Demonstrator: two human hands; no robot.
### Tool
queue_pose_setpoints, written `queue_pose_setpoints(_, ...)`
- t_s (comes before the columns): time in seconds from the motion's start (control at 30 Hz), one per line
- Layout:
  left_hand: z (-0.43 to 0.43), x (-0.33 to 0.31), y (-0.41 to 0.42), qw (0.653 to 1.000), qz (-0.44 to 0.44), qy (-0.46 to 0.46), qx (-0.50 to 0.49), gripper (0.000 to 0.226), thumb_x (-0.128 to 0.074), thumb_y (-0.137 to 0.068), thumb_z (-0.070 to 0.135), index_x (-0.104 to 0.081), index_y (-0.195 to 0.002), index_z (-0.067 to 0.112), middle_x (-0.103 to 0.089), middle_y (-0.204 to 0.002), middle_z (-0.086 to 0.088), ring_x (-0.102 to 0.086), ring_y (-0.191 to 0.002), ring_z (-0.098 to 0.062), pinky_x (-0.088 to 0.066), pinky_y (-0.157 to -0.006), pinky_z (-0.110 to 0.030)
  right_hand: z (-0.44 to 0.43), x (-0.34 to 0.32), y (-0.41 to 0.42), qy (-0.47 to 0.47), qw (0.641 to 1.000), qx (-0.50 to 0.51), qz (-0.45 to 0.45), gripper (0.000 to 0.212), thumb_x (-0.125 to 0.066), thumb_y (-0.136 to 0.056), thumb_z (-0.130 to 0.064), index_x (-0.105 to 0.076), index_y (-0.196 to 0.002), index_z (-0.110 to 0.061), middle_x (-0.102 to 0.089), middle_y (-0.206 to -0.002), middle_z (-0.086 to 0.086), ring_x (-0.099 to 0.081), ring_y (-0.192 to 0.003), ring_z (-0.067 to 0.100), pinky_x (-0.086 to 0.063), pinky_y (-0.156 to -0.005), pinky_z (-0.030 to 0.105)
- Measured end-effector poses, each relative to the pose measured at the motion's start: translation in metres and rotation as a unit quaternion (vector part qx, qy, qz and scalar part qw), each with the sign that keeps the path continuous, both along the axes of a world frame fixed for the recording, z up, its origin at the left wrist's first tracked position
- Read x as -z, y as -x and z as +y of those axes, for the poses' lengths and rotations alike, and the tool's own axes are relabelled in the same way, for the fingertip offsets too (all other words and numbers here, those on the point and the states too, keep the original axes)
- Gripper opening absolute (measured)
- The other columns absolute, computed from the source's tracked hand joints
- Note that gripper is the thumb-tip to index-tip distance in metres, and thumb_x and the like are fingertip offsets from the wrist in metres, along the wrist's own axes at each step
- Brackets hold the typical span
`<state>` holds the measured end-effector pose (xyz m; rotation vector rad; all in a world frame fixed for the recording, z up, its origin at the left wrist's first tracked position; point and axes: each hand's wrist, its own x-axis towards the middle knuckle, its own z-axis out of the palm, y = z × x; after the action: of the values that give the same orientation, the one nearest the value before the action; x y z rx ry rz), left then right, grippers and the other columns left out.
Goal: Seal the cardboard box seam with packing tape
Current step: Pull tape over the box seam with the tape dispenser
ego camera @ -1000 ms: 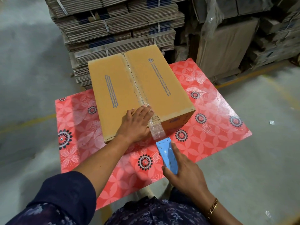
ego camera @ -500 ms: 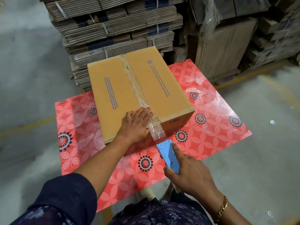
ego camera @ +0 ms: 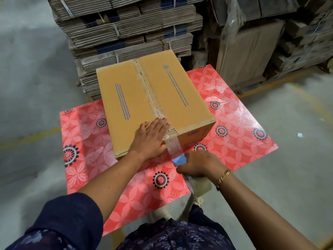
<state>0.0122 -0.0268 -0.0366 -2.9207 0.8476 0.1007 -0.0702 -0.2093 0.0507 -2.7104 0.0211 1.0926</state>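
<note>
A closed brown cardboard box (ego camera: pixel 173 94) sits on a red flowered table (ego camera: pixel 239 134). Clear packing tape (ego camera: pixel 173 146) runs along the middle seam and down over the near edge. My left hand (ego camera: pixel 150 139) lies flat on the box's near edge, fingers on the tape at the seam. Just below the box's front face, my right hand (ego camera: pixel 200 165) grips a blue tape dispenser (ego camera: pixel 179 160), and the tape stretches taut from the box down to it. The tape roll under my right hand is mostly hidden.
Strapped bundles of flat cardboard (ego camera: pixel 126 33) are stacked right behind the table. More cartons and wrapped stock (ego camera: pixel 270 42) stand at the back right. Grey concrete floor (ego camera: pixel 30 87) with yellow lines surrounds the table.
My right hand has rolled over on top of the dispenser, tilting it down close to the box's front face. My left hand stays pressed on the seam.
</note>
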Motion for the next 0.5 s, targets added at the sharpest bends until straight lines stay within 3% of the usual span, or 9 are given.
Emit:
queue_pose_setpoints(0.1, 0.001, 0.002, -0.001, 1.0, -0.007, -0.005, 0.003, 0.078, -0.045, -0.089, 0.062, -0.026, -0.155, 0.023, -0.023, -0.167, 0.0, -0.02, -0.153, -0.017, -0.029, -0.113, -0.048, 0.017, 0.007, -0.033, -0.002, 0.999, -0.009, 0.034, 0.031, -0.058, -0.077, -0.044, -0.06, -0.065, -0.016, -0.069, -0.074, 0.005, -0.061, -0.069, 0.027, -0.047, -0.065, 0.032)
queue_pose_setpoints(0.17, 0.002, 0.001, 0.0, 1.0, -0.006, -0.003, 0.006, 0.079, -0.043, -0.089, 0.063, -0.026, -0.155, 0.023, -0.023, -0.167, 0.0, -0.021, -0.153, -0.018, -0.029, -0.112, -0.048, 0.024, 0.004, -0.05, -0.019, 0.997, -0.043, 0.053, 0.026, -0.054, -0.072, -0.038, -0.057, -0.058, -0.017, -0.065, -0.065, 0.002, -0.056, -0.06, 0.025, -0.045, -0.062, 0.035)
queue_pose_setpoints(0.27, 0.001, -0.002, -0.001, 1.0, -0.003, -0.011, 0.014, 0.079, -0.034, -0.089, 0.064, -0.026, -0.155, 0.021, -0.023, -0.167, -0.002, -0.021, -0.153, -0.019, -0.029, -0.113, -0.049, 0.02, -0.004, -0.056, -0.047, 0.991, -0.081, 0.091, 0.019, -0.063, -0.086, -0.03, -0.064, -0.073, -0.016, -0.065, -0.077, 0.006, -0.056, -0.071, 0.025, -0.043, -0.06, 0.03)
queue_pose_setpoints(0.33, 0.001, -0.004, -0.001, 1.0, 0.0, -0.021, 0.018, 0.081, -0.026, -0.087, 0.063, -0.023, -0.156, 0.02, -0.019, -0.168, -0.003, -0.019, -0.154, -0.02, -0.028, -0.114, -0.05, 0.013, 0.007, -0.041, -0.015, 0.985, -0.108, 0.137, 0.017, -0.067, -0.086, -0.033, -0.068, -0.08, -0.018, -0.062, -0.076, 0.002, -0.056, -0.069, 0.019, -0.042, -0.058, 0.026)
queue_pose_setpoints(0.4, 0.001, -0.004, -0.001, 1.0, 0.004, -0.018, 0.02, 0.081, -0.027, -0.087, 0.061, -0.021, -0.157, 0.02, -0.017, -0.168, -0.003, -0.016, -0.154, -0.02, -0.027, -0.115, -0.05, 0.005, 0.031, -0.013, 0.031, 0.99, -0.104, 0.091, 0.037, -0.065, -0.078, -0.048, -0.073, -0.102, -0.021, -0.069, -0.086, 0.002, -0.064, -0.077, 0.021, -0.048, -0.065, 0.026)
queue_pose_setpoints(0.47, 0.001, -0.003, -0.001, 1.0, 0.002, -0.011, 0.021, 0.081, -0.023, -0.086, 0.06, -0.022, -0.156, 0.02, -0.017, -0.168, -0.003, -0.017, -0.154, -0.021, -0.027, -0.114, -0.05, -0.005, 0.058, 0.017, 0.047, 0.99, -0.134, 0.0, 0.072, -0.06, -0.079, -0.051, -0.046, -0.145, -0.027, -0.07, -0.107, 0.008, -0.067, -0.095, 0.03, -0.044, -0.067, 0.03)
queue_pose_setpoints(0.5, 0.001, -0.003, -0.001, 1.0, 0.001, -0.009, 0.021, 0.082, -0.019, -0.085, 0.06, -0.022, -0.156, 0.02, -0.018, -0.168, -0.003, -0.017, -0.154, -0.021, -0.027, -0.114, -0.05, -0.01, 0.07, 0.03, 0.042, 0.986, -0.159, -0.041, 0.083, -0.06, -0.081, -0.047, -0.028, -0.155, -0.029, -0.067, -0.112, 0.009, -0.065, -0.098, 0.033, -0.041, -0.066, 0.031)
